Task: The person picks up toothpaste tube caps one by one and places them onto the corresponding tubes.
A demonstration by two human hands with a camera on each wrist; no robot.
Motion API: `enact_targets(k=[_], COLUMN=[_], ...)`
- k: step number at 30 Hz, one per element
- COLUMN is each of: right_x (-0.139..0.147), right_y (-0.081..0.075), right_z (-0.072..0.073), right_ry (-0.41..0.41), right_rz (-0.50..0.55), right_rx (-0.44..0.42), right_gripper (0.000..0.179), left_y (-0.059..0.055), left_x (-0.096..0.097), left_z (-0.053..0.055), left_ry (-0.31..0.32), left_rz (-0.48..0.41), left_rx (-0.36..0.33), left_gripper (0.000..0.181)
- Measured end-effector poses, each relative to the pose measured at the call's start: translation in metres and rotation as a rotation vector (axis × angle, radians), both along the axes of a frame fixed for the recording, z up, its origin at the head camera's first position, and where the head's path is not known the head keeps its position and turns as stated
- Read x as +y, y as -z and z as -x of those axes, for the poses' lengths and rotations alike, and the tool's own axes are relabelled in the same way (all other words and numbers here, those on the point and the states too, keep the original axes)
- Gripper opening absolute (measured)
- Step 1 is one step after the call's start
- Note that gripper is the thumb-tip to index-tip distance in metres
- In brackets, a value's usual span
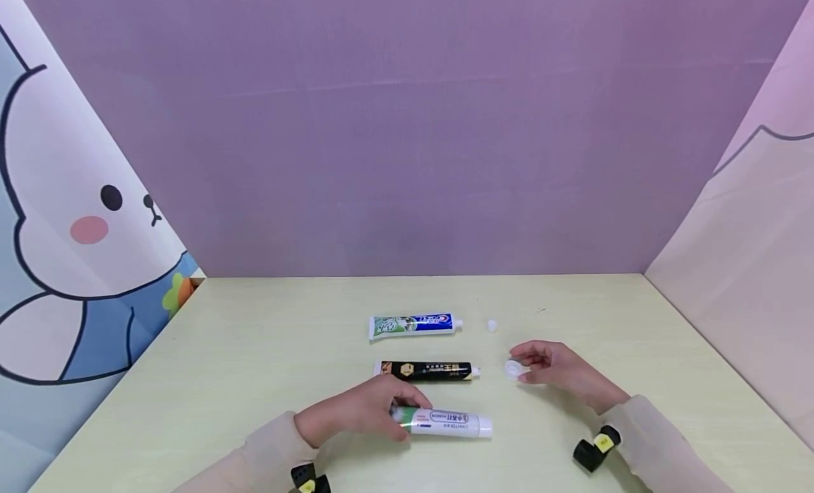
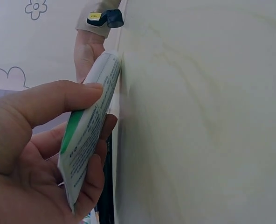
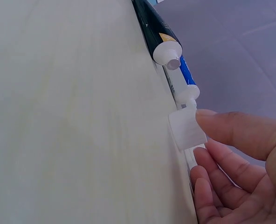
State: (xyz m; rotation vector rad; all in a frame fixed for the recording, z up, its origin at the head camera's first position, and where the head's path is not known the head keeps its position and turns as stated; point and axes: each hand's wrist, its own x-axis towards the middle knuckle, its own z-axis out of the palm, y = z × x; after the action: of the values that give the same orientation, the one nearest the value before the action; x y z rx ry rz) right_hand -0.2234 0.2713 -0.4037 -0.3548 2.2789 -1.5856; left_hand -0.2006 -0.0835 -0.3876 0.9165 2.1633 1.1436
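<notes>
My left hand (image 1: 375, 407) grips a white and green toothpaste tube (image 1: 448, 422) near its flat end. The thumb lies along one face, as the left wrist view shows, and a white cap (image 1: 485, 427) sits on the tube's right end. To the right, my right hand (image 1: 559, 369) pinches a loose white cap (image 3: 188, 128) between thumb and fingers, close over the table. Left of that cap lies a black toothpaste tube (image 1: 432, 371), its bare white nozzle (image 3: 174, 63) pointing right. My left hand partly overlaps the black tube in the head view.
Farther back lies a blue and green toothpaste tube (image 1: 413, 325) with an uncapped nozzle. A small white cap (image 1: 492, 325) rests on the pale table (image 1: 286, 316) to its right. A purple panel (image 1: 407, 140) stands behind the table, with printed side panels.
</notes>
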Motion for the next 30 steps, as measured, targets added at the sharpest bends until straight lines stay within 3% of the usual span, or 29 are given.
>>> enact_targets(k=[10, 30], right_x=[-0.0042, -0.0067], right_y=[-0.0014, 0.0011], right_z=[0.0004, 0.0009], right_ry=[0.014, 0.029], right_rz=[-0.035, -0.065], right_rx=[0.001, 0.001], right_gripper=[0.046, 0.045], left_y=[0.0028, 0.0072], left_x=[0.0032, 0.0031], left_z=[-0.0043, -0.0037], left_ry=[-0.028, -0.045], left_rz=[-0.026, 0.015], left_rx=[-0.041, -0.010], left_gripper=[0.042, 0.043])
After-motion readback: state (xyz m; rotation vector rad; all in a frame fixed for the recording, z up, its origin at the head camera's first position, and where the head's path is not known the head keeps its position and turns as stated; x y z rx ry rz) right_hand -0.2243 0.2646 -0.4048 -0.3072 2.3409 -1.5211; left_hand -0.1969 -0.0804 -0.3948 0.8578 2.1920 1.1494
